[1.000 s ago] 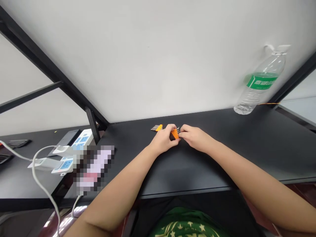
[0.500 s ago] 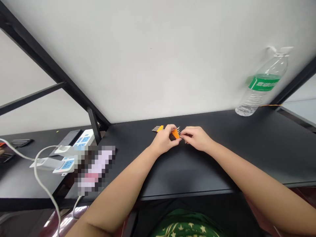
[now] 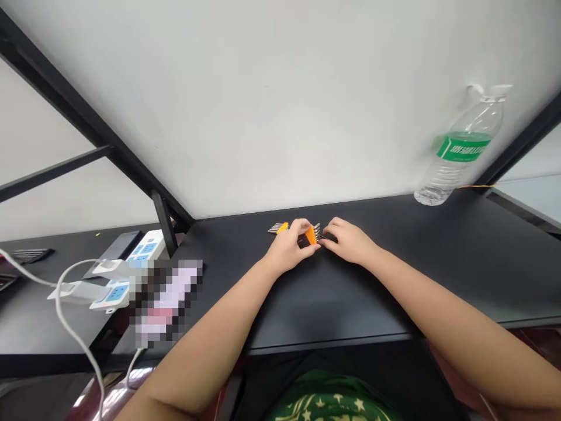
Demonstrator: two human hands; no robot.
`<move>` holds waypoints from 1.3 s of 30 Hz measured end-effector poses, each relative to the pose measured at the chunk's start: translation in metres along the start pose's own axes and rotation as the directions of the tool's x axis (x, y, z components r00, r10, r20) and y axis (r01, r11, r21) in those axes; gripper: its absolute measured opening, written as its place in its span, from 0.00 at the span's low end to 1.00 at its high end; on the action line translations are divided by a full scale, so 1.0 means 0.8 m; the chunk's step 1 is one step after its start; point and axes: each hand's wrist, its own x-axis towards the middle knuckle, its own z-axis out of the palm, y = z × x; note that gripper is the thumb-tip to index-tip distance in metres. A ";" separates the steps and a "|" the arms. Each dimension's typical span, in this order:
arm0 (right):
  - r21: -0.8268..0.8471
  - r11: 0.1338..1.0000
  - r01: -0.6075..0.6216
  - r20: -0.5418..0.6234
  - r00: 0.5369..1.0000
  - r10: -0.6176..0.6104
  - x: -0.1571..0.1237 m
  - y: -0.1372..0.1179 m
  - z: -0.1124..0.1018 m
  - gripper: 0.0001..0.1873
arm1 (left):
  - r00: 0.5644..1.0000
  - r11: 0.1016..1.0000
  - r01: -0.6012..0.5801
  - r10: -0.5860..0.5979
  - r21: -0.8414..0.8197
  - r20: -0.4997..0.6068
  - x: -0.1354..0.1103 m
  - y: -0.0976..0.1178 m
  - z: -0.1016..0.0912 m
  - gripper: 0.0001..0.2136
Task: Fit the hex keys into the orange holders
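My left hand [image 3: 287, 250] is closed round an orange holder [image 3: 311, 235] with several thin metal rods in it, which look like hex keys. Their silver bent ends [image 3: 317, 229] stick out on the right side. My right hand [image 3: 349, 241] is close by on the right, thumb and fingertips brought together at the end of one thin hex key [image 3: 323, 237]. Just beyond the left hand lies another orange piece [image 3: 283, 227] with several silver rods [image 3: 275, 228] pointing left; the hand partly covers it.
A clear water bottle [image 3: 458, 153] with a green label stands by the wall on the black table [image 3: 350, 304]. To the left are a blurred-out phone [image 3: 169, 301], a white power strip [image 3: 146, 248] with plugs, a white cable [image 3: 72, 324] and black frame bars [image 3: 164, 225].
My right hand has shifted slightly up, its fingers changing position at the hex key. The orange holder in my left hand has turned a little more upright. The whole view has shifted slightly.
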 end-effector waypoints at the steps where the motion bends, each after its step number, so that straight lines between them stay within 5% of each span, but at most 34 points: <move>1: -0.050 0.998 -0.022 0.026 0.999 0.023 0.001 0.000 0.002 0.08 | 1.000 1.000 0.006 -0.006 -0.015 0.012 0.000 0.000 0.000 0.23; 10: -0.258 0.935 -0.242 0.286 0.905 0.314 0.000 -0.011 -0.018 0.03 | 0.999 0.999 0.041 -0.041 0.002 -0.034 0.001 -0.004 0.002 0.23; 19: 0.221 0.972 0.075 0.109 0.989 -0.101 -0.003 -0.004 -0.030 0.06 | 0.998 0.990 0.011 -0.002 0.141 -0.062 0.001 -0.007 -0.002 0.25; 29: 0.213 0.963 0.165 0.022 0.985 -0.174 -0.006 -0.005 -0.028 0.07 | 0.998 0.990 0.022 -0.015 0.136 -0.055 0.000 -0.001 -0.003 0.27; 39: 0.078 0.974 0.211 0.065 0.974 -0.216 -0.008 -0.007 -0.038 0.10 | 1.000 0.985 0.008 -0.002 0.172 -0.031 -0.001 -0.001 -0.004 0.27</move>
